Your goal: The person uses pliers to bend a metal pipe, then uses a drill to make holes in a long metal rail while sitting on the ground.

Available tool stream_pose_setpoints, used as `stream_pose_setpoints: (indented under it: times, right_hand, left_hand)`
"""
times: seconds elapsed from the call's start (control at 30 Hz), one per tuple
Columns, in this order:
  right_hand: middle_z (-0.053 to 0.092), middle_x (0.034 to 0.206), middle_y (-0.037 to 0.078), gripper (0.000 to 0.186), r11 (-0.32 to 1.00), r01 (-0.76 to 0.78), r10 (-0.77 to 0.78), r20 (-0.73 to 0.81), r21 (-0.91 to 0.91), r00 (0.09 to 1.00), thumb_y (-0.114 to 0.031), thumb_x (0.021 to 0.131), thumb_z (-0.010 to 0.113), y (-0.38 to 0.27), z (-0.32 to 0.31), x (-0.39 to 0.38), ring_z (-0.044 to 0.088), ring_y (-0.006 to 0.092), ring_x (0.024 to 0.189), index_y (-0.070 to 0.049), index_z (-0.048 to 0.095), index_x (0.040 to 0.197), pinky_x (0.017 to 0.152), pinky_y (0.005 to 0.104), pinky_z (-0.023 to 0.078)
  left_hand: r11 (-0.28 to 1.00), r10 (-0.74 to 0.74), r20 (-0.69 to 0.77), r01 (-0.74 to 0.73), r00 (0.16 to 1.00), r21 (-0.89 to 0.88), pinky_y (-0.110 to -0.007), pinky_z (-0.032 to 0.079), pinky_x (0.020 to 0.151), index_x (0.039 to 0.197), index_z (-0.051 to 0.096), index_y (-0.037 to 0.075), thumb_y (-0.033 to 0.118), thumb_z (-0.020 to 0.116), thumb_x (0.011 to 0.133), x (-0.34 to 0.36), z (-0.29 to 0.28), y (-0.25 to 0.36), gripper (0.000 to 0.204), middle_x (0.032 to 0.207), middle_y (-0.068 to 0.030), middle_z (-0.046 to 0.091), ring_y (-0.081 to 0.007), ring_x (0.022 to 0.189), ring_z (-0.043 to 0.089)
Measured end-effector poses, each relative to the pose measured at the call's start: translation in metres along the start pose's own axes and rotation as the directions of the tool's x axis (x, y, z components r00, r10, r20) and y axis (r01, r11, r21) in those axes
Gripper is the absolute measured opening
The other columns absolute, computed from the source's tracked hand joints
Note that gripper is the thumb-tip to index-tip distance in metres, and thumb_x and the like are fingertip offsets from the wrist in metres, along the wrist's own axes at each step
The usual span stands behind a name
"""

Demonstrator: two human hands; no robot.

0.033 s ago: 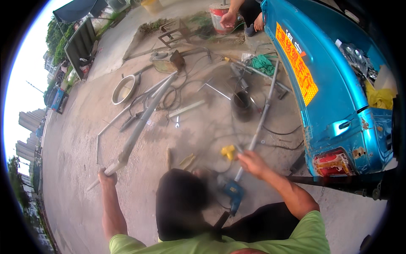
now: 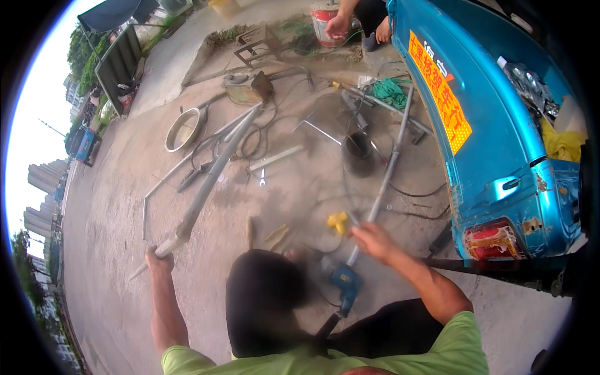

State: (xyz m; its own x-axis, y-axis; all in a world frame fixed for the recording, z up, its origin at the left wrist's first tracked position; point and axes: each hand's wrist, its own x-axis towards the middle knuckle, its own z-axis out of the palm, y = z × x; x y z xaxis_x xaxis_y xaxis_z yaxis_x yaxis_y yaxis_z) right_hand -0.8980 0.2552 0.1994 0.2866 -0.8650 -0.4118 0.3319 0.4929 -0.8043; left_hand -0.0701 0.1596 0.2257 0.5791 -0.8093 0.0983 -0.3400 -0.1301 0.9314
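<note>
My left hand (image 2: 160,259) is closed round the near end of a long grey metal pole (image 2: 209,181), which slants away across the ground. My right hand (image 2: 373,239) is closed beside a blurred, yellow-headed tool (image 2: 337,223); a short grey shaft shows between them, and the grip is partly hidden. Past this hand runs a long metal pipe (image 2: 389,169). Below it, a blue power drill (image 2: 347,284) is by my legs. A yellow, curved piece (image 2: 275,236) lies on the ground in front of my dark-clad knee.
An open-end wrench (image 2: 262,179), cables, a round metal ring (image 2: 184,130) and a dark metal cylinder (image 2: 358,155) lie ahead. A blue vehicle (image 2: 487,156) stands at right. Near a red-and-white bucket (image 2: 326,26) are another person's hands (image 2: 337,27).
My knee has shifted slightly to the left. Both hands and the long pole stay in nearly the same place.
</note>
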Motion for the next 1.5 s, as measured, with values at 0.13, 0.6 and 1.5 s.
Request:
stream_pose_setpoints:
  times: [0.13,0.6,1.5]
  right_hand:
    - [0.050,0.070,-0.004,0.033,0.963,0.003,-0.027,-0.083,-0.271,0.996,-0.030,0.107,0.054,-0.003,-0.001,-0.008,0.045,0.0072,0.062,0.000,0.067,0.105,0.057,0.0254,0.037]
    - [0.071,0.080,0.021,0.030,0.224,0.793,-0.485,0.641,-0.566,0.595,-0.026,0.089,0.060,-0.130,0.322,0.110,0.072,0.0399,0.083,-0.001,0.071,0.077,0.082,0.0507,0.055]
    - [0.068,0.090,0.014,0.045,0.512,0.672,-0.835,-0.126,-0.536,0.536,-0.040,0.108,0.048,-0.059,0.140,0.055,0.066,0.0306,0.088,-0.001,0.069,0.101,0.082,0.0411,0.050]
  left_hand:
    - [0.663,-0.456,0.027,0.360,0.889,-0.657,-0.036,0.058,0.073,0.090,0.063,0.006,0.013,0.060,0.090,-0.062,0.099,-0.006,0.007,0.084,-0.0072,0.069,-0.0210,0.082,0.069]
    - [0.914,0.282,0.042,-0.255,0.958,-0.316,-0.043,0.053,0.087,0.116,0.058,-0.008,0.032,0.049,0.103,-0.011,0.052,0.009,0.044,0.105,-0.0209,0.063,-0.0317,0.093,0.062]
    - [-0.021,0.842,0.286,0.558,0.457,-0.830,-0.029,0.038,0.063,0.094,0.047,0.003,0.012,0.061,0.103,-0.090,0.286,0.322,0.019,0.076,-0.0019,0.038,-0.0124,0.064,0.042]
